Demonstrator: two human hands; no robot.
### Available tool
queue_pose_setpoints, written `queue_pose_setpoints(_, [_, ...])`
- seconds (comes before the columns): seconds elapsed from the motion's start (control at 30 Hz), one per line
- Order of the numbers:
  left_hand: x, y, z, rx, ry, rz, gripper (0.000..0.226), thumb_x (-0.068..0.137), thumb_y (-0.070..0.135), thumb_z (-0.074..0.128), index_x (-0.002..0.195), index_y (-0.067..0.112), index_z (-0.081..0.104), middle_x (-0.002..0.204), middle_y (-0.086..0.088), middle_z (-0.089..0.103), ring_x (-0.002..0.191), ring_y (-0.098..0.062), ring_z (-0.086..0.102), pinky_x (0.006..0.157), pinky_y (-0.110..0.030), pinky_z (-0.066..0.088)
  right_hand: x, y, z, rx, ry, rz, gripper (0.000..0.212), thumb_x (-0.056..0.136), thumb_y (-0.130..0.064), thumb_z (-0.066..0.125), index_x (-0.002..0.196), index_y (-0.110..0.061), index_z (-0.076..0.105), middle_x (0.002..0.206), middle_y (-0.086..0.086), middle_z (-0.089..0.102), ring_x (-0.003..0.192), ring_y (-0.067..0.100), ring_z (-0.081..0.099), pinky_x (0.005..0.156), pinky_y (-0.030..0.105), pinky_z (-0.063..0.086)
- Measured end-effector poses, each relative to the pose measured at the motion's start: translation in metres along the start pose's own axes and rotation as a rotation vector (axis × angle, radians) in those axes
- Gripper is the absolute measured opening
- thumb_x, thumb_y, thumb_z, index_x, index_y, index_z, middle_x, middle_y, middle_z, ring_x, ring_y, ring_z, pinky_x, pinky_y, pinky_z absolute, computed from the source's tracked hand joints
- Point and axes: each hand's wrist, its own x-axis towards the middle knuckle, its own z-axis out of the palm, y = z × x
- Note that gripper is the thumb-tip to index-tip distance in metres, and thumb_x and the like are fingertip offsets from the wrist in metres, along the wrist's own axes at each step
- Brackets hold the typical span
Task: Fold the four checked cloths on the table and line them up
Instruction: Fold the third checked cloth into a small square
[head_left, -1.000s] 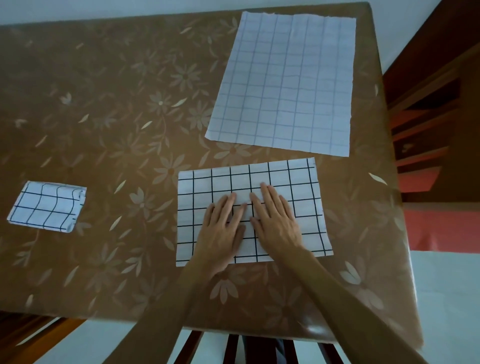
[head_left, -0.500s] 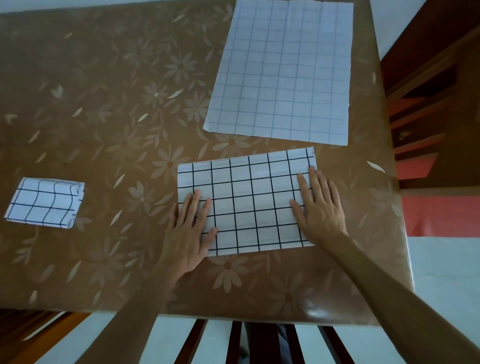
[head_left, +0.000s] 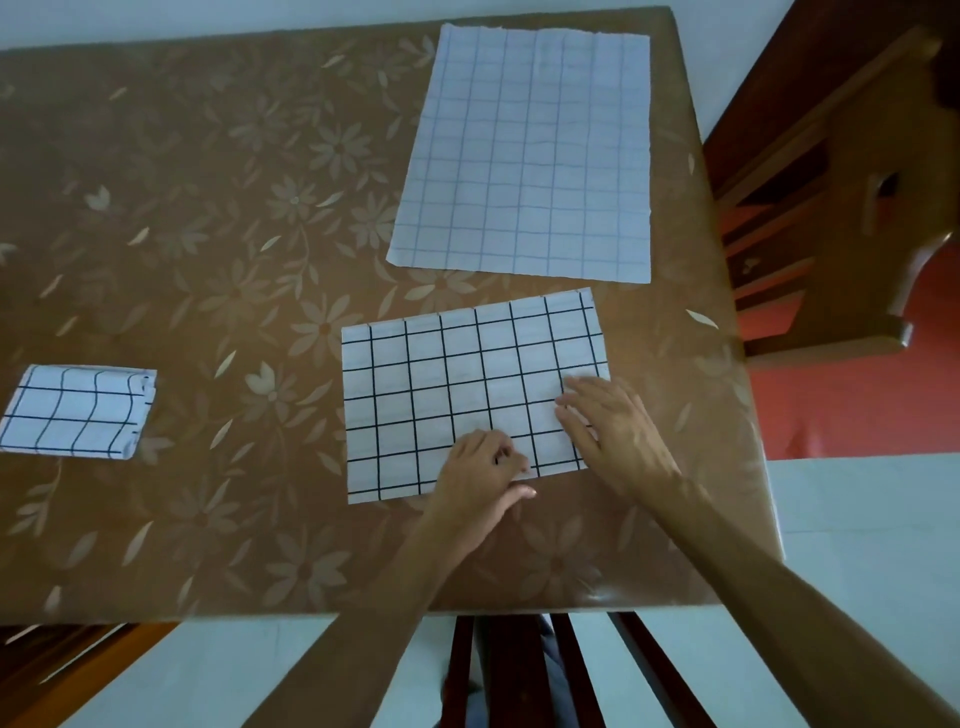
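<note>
Black-checked cloth (head_left: 457, 384) lies flat near the table's (head_left: 208, 519) front edge, seemingly folded once. Near edge is pinched by the left hand (head_left: 480, 470), fingers curled; right end is pressed by the right hand (head_left: 610, 426), fingers straight. Second fold judged in hand: one end to be carried across, edges matched. Folded cloth (head_left: 78, 410) is parked at left; blue-checked cloth (head_left: 524, 156) beyond lies unfolded.

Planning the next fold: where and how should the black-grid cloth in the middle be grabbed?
Pinch the black-grid cloth by its right short edge, at both corners, coming from the right. It lies flat, a wide rectangle, so only edges give purchase; right over left would likely halve it. The left hand pinches the near edge; the right hand lies flat on that end.
</note>
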Motion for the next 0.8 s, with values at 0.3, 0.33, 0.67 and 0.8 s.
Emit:
queue_pose_setpoints(0.3, [-0.027, -0.011, -0.016, 0.071, -0.016, -0.069, 0.02, 0.088, 0.028, 0.073, 0.104, 0.019, 0.065, 0.109, 0.002, 0.057, 0.102, -0.016, 0.055, 0.091, -0.031, 0.051, -0.047, 0.007, 0.001, -0.158, -0.086, -0.059, 0.035, 0.064, -0.013, 0.087, 0.094, -0.018, 0.071, 0.12, 0.005, 0.065, 0.104, 0.028, 0.064, 0.078, 0.035, 0.05])
queue_pose_setpoints(0.33, [-0.031, -0.009, -0.02, 0.052, -0.006, -0.075, 0.018, 0.093, 0.031, 0.066, 0.106, 0.019, 0.065, 0.111, 0.003, 0.058, 0.103, -0.016, 0.055, 0.092, -0.032, 0.051, -0.047, 0.005, 0.002, -0.173, -0.049, -0.062, 0.029, 0.066, -0.01, 0.086, 0.089, -0.019, 0.072, 0.116, 0.005, 0.067, 0.101, 0.028, 0.065, 0.076, 0.035, 0.05])
queue_pose_setpoints(0.67, [-0.045, 0.019, -0.04, -0.005, 0.115, -0.156, 0.034, 0.086, 0.025, 0.073, 0.118, 0.018, 0.063, 0.116, 0.0, 0.064, 0.106, -0.022, 0.061, 0.093, -0.038, 0.053, -0.057, -0.076, -0.024, -0.114, -0.011, -0.168, 0.011, 0.086, -0.02, 0.059, 0.091, -0.016, 0.069, 0.095, -0.003, 0.069, 0.09, 0.019, 0.062, 0.085, 0.028, 0.04])
queue_pose_setpoints(0.8, [-0.05, 0.015, -0.068, -0.169, 0.132, -0.248, 0.021, 0.093, 0.011, 0.064, 0.112, 0.017, 0.071, 0.103, 0.003, 0.068, 0.085, -0.002, 0.062, 0.079, -0.011, 0.047, -0.052, -0.116, -0.053, -0.015, -0.018, -0.194, 0.014, 0.088, -0.028, 0.064, 0.098, -0.019, 0.069, 0.093, -0.005, 0.07, 0.088, 0.014, 0.062, 0.086, 0.025, 0.041])
